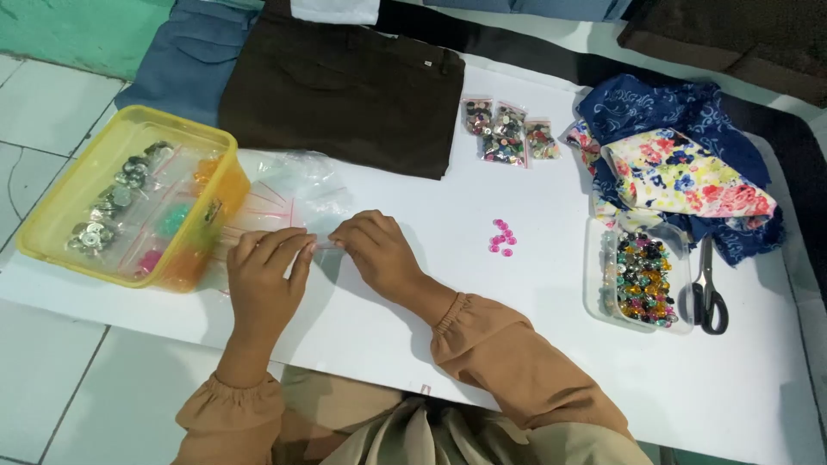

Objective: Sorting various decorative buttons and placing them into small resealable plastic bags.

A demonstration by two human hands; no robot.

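While both hands pinch a small clear bag [323, 244] between their fingers [297, 258] on the white desk [534, 344], a yellow tub [52, 220] sits just left; three button packets [508, 131] lie beyond.

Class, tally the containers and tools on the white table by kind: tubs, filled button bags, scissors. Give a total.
Yellow tub: 1
Clear tub of beads: 1
Filled button bags: 3
Scissors: 1
Total: 6
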